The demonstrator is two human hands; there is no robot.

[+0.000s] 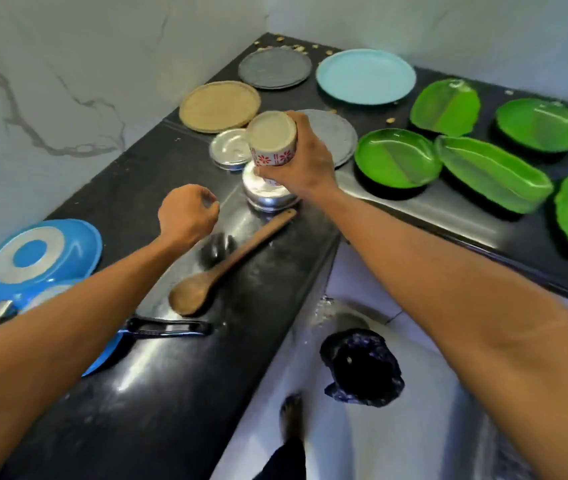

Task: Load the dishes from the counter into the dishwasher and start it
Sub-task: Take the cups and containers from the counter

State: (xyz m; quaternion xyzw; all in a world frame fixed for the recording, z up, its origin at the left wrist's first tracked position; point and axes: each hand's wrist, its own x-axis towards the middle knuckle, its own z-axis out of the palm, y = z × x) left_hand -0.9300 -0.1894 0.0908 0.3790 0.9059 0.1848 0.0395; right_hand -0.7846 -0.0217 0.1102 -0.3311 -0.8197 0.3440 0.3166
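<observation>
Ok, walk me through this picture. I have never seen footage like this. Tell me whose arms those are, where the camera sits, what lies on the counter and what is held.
There is no machine here. A person works with bare hands, and one wide-angle camera worn on their head looks down at them. The right hand grips a small white cup with red flowers, held above a steel container. The left hand hovers with curled fingers, holding nothing visible. On the black counter lie a wooden spoon, an upturned blue pan, a steel lid, a tan plate, a grey plate, a light blue plate and several green leaf-shaped plates.
</observation>
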